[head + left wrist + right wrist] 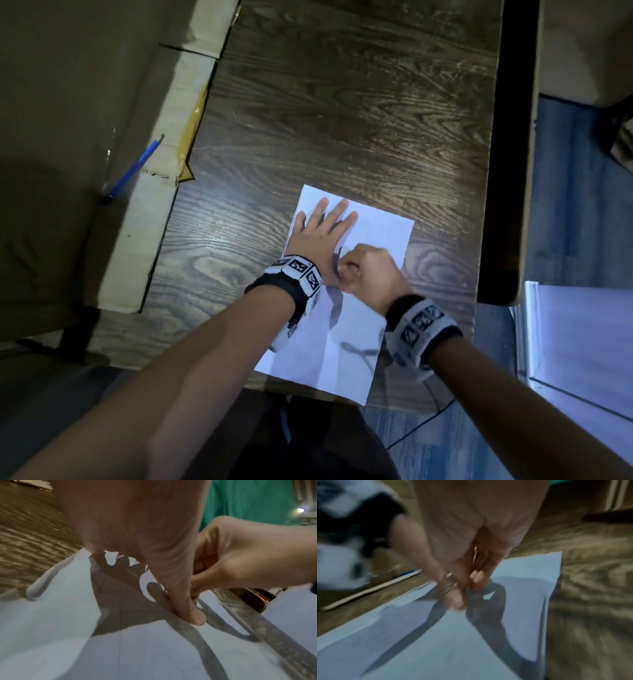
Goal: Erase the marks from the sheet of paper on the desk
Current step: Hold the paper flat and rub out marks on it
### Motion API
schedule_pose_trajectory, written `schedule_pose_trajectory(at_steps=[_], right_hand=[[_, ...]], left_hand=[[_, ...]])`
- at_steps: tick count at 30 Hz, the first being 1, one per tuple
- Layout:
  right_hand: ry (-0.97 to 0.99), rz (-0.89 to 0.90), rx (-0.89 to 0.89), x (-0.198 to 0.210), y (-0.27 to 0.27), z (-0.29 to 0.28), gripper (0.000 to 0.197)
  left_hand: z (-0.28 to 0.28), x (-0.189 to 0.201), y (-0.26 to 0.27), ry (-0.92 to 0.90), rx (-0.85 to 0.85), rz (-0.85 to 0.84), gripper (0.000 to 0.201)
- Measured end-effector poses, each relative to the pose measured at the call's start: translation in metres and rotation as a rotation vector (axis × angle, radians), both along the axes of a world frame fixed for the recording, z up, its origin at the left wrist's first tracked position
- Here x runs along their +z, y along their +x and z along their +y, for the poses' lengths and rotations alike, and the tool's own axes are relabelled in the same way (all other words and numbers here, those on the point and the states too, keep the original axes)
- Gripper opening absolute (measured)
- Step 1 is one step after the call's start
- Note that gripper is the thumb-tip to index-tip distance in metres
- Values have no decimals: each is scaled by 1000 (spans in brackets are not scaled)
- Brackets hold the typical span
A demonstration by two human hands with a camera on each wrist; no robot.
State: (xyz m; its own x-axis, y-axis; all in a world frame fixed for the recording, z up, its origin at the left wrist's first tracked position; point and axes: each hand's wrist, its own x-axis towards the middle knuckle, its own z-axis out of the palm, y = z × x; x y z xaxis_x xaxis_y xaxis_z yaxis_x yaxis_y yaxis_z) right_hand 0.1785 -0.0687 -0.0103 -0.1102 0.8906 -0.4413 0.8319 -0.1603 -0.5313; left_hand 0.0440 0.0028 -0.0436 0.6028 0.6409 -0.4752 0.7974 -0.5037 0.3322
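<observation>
White paper (pixel 373 236) lies on the desk (pixel 342 102) near its front edge. Your left hand (pixel 320 233) presses it flat, fingers spread; your right hand (pixel 368 274), just beside the left thumb, is curled tight on something too hidden to name. Rub hard and the sheet could crease or tear beside your holding hand. No writing is readable; only patterned wristbands (pixel 298 270).

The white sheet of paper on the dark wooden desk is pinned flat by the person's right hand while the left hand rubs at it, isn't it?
The hands are swapped. In the head view the left hand lies with fingers spread flat on the white sheet of paper on the dark wooden desk, pinning it, while the right hand, fingers curled, works at the sheet beside it.
</observation>
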Motion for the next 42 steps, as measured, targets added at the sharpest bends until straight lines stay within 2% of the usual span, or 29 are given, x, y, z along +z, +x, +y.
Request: schedule_pose_trajectory(at_steps=[3,6,11,13,17,20,23,25,29,31,34,36,40,42], right_hand=[[51,-73,-90,-5,19,37,15],[-10,-107,-135,-2,28,44,16],[-99,-63,110,11,6,17,18],[-50,-35,140,11,-3,31,18],[29,-58,-27,-6,-2,89,16],[88,-48,-113,-11,-10,85,15],[57,-3,93,-2,-33,44,16],[21,-1,169,2,-35,46,17],[129,-47,-64,-8,-14,95,18],[147,-50,-91,-10,-19,90,17],[78,-4,89,-2,-43,53,16],[18,6,190,3,-47,53,15],[63,23,0,-8,-39,92,14],[126,-3,-54,-13,-44,84,14]], left_hand=[[13,2,-15,-56,-43,-33,132],[29,4,-50,-74,31,-64,129],[34,3,-72,-61,33,-56,129],[36,3,-71,-39,20,-35,132],[39,2,-73,-36,10,-16,135],[39,1,-72,-22,5,-22,136],[39,-3,-74,8,5,-29,136],[39,-6,-75,24,-5,-30,138],[44,-6,-74,24,-52,13,145],[45,-8,-75,29,-57,11,146],[45,-10,-77,28,-50,-9,146],[44,-11,-77,29,-49,-19,146],[44,-11,-79,31,-41,-38,145],[44,-10,-78,33,-35,-36,145]])
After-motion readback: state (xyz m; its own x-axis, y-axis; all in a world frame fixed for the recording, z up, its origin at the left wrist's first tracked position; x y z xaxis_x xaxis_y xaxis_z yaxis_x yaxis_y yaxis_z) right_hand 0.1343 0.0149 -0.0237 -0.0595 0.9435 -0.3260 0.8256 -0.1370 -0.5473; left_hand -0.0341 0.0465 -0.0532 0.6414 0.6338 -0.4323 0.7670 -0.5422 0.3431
